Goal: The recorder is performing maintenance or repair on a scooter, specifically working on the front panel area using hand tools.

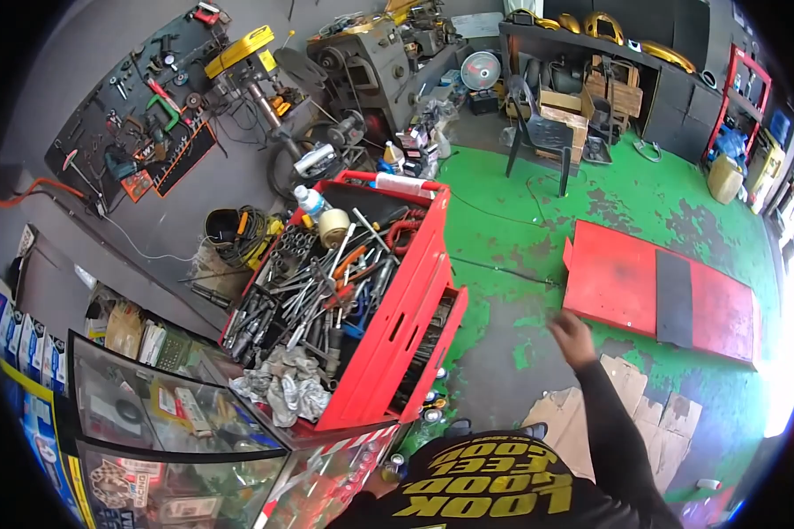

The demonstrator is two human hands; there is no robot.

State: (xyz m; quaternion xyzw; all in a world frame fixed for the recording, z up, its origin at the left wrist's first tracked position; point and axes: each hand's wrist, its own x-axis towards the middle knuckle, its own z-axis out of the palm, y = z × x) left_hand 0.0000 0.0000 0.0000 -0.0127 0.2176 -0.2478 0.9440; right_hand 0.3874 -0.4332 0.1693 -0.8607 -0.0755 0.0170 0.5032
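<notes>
My right hand [573,342] is stretched forward over the floor, its fingers loosely bent and slightly apart, with nothing visible in them. It is nearest to the red metal ramp or platform [613,278], short of its near left corner. Low in the view, part of my left hand [376,487] shows beside a metal can [394,467]; its fingers are mostly hidden, and I cannot tell whether it grips the can. Ahead and to the left stands a red tool cabinet [388,344], its top heaped with wrenches and sockets [313,282]. A crumpled grey rag [287,386] lies on the near end.
A glass display case [176,414] adjoins the cabinet at left. Flattened cardboard [631,410] lies right of my feet. A black plastic chair [543,132] stands farther back, near a floor fan [480,70]. One cabinet drawer [437,348] juts out. A tool board [128,115] hangs on the wall.
</notes>
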